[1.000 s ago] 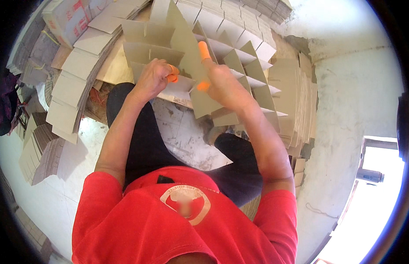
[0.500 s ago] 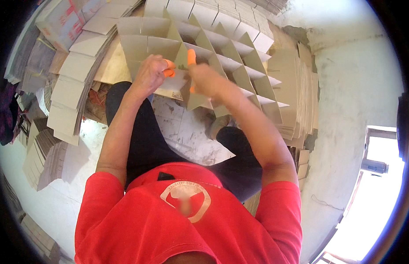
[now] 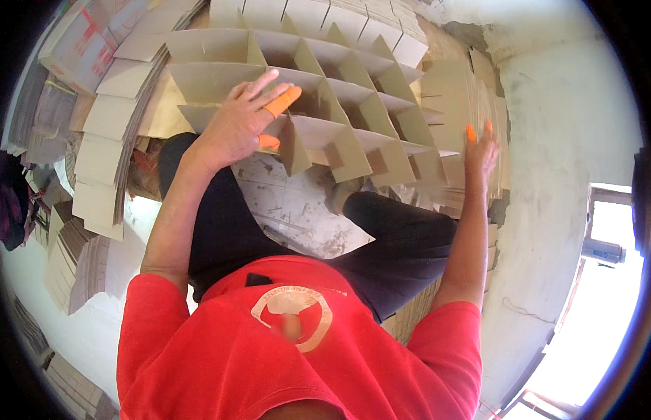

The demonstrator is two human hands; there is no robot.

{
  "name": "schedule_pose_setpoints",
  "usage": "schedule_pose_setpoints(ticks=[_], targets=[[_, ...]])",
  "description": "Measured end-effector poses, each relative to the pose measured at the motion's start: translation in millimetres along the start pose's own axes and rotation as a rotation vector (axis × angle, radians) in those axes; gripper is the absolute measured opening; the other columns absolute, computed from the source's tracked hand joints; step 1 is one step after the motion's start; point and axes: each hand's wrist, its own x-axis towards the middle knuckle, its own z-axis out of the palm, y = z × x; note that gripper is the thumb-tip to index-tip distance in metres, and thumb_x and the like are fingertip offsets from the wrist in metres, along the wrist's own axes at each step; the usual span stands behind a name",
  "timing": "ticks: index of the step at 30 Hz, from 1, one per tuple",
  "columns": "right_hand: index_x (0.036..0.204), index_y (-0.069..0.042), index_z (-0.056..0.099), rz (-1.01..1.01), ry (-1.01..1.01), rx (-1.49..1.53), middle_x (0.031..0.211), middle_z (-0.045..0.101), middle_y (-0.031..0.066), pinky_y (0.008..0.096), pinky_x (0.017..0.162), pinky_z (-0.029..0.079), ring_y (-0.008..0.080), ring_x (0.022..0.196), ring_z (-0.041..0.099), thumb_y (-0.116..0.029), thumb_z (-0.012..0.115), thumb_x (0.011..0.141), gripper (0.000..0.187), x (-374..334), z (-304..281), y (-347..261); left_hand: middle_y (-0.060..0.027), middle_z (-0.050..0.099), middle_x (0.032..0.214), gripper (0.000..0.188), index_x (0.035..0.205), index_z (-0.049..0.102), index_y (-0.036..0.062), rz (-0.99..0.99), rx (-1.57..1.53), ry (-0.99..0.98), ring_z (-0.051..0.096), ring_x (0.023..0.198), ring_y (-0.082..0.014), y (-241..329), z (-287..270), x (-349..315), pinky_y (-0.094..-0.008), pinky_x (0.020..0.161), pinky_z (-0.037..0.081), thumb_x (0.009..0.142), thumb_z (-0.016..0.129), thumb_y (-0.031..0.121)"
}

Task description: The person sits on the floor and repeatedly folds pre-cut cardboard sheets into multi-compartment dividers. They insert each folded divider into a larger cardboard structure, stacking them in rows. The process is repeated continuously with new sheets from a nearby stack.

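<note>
A grid of interlocked grey-brown cardboard dividers (image 3: pixel 332 133) stands in front of me, its strips crossing into several open cells. Over its near left corner, my left hand (image 3: pixel 234 129) is open, fingers spread, with orange covers on some fingertips. It holds nothing, and I cannot tell whether it touches the cardboard. Off to the right, my right hand (image 3: pixel 482 157) reaches up beside a stack of upright cardboard sheets (image 3: pixel 448 91). Its fingers, two with orange tips, are apart and nothing shows in them.
A long row of slotted cardboard strips (image 3: pixel 101 147) leans at the left, near a white carton (image 3: pixel 94 45) with red print. More strips (image 3: pixel 318 17) line up behind the grid. A pale wall (image 3: pixel 549 126) rises at right. My legs (image 3: pixel 399 231) flank the dusty floor (image 3: pixel 269 189).
My right hand has left the grid's near side and swung right to the sheet stack. My left hand has opened over the near left corner. The grid sits slightly farther left in view.
</note>
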Motion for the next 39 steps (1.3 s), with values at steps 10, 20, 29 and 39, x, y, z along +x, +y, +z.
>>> schedule_pose_setpoints(ticks=[10,20,29,39], targets=[[0.118,0.0,0.051,-0.12,-0.105,0.043,0.106,0.059,0.0236,0.0462,0.083,0.044,0.04,0.1,0.056,-0.042,0.078,0.07,0.069,-20.8,51.8,91.5,-0.0131,0.042,0.142,0.075,0.135,0.046,0.0098,-0.121,-0.079,-0.049,0.035,0.135,-0.0282,7.1,-5.1,4.3,-0.0416,0.11,0.029,0.068,0.078,0.02],[0.101,-0.004,0.064,0.097,0.02,0.242,0.097,0.064,0.0232,0.052,0.08,0.044,0.0437,0.092,0.058,-0.049,0.06,0.084,0.049,-10.2,66.9,117.8,-0.0125,0.063,0.118,0.064,0.12,0.062,0.0082,-0.232,-0.003,0.366,0.059,0.103,-0.0292,-39.3,-28.9,-30.9,-0.0362,0.087,0.045,0.061,0.083,0.021],[0.11,-0.005,0.066,0.1,0.406,0.465,0.074,0.063,0.0183,0.035,0.061,0.048,0.0268,0.062,0.059,-0.02,0.06,0.09,0.026,21.1,-48.6,10.3,-0.0128,0.065,0.113,0.059,0.117,0.063,0.0057,-0.305,0.03,0.413,0.06,0.104,-0.0269,-59.6,-35.7,-60.9,-0.0357,0.087,0.044,0.063,0.082,0.02],[0.137,-0.006,0.047,-0.573,-0.099,0.967,0.077,0.062,-0.003,0.0185,0.053,0.039,0.0042,0.058,0.035,-0.01,0.078,0.075,0.069,-36.6,-171.4,-218.8,-0.0126,0.068,0.09,0.026,0.098,0.069,0.001,-0.378,-0.341,0.336,0.064,0.079,-0.0236,-74.0,-14.5,-71.9,-0.0306,0.071,0.05,0.073,0.075,0.006]])
